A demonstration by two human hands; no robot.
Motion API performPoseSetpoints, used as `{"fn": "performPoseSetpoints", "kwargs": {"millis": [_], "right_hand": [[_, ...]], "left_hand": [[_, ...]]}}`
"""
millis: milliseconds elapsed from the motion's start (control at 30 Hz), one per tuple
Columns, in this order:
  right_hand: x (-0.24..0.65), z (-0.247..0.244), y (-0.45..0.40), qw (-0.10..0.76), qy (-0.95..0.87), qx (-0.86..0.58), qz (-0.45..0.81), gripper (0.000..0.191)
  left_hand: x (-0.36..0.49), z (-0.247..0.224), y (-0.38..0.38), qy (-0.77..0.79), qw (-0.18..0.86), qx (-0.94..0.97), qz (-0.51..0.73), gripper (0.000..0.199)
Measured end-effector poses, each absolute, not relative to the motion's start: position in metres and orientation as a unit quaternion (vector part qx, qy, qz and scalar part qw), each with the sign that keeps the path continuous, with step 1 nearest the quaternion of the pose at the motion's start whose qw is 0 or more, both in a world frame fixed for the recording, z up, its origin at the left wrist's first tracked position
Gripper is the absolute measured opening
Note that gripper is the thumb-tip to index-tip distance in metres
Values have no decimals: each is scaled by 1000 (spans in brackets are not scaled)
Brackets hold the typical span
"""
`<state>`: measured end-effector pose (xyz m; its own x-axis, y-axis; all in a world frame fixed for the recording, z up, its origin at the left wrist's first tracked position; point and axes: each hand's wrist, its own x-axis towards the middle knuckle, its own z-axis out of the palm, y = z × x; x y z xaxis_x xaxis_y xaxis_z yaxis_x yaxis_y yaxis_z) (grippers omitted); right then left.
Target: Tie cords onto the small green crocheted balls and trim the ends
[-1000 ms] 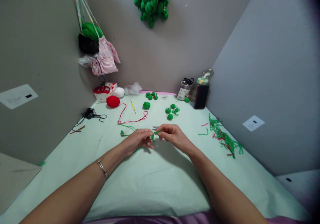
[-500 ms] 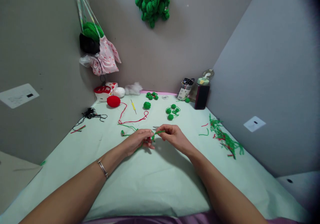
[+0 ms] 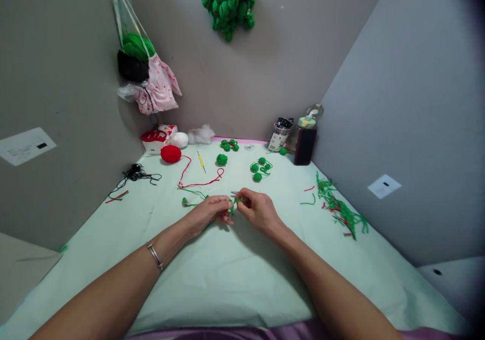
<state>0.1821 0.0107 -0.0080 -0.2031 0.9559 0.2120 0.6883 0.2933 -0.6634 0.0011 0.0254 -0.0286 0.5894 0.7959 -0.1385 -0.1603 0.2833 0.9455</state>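
Observation:
My left hand (image 3: 212, 210) pinches a small green crochet piece (image 3: 231, 207) between thumb and fingers at the middle of the table. Close beside it, my right hand (image 3: 257, 207) is closed on a green yarn end (image 3: 239, 200) that runs from this piece. A thin metal tip, perhaps of scissors (image 3: 233, 193), shows just behind the right fingertips; the rest is hidden. Left of my left hand lies a small green crocheted ball (image 3: 185, 201), with green yarn leading toward the hand.
Behind my hands lie red yarn (image 3: 200, 184), a yellow-handled crochet hook (image 3: 201, 161), a green yarn ball (image 3: 222, 159) and several green crocheted balls (image 3: 257, 177). A red ball (image 3: 171, 154) sits back left, a dark bottle (image 3: 305, 145) back right. Yarn scraps (image 3: 341, 206) lie right, black cord (image 3: 137, 173) left.
My right hand has moved slightly left, closer to my left hand, and less of the green yarn end sticks out past its fingers. The view has shifted slightly.

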Motion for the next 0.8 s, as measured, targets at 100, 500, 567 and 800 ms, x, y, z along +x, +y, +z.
{"fn": "performPoseSetpoints", "kwargs": {"millis": [100,500,567,800], "right_hand": [[187,-6,11,315,-753,-509,272,15],[190,6,5,329,-750,-445,362,14],[190,5,5,341,-751,-446,348,11],[189,-3,7,332,-760,-482,283,10]], "left_hand": [[0,-26,25,315,741,497,326,27],[-2,-26,26,312,744,486,335,25],[-2,-26,26,312,745,485,336,26],[1,-26,23,314,746,488,328,27]]}}
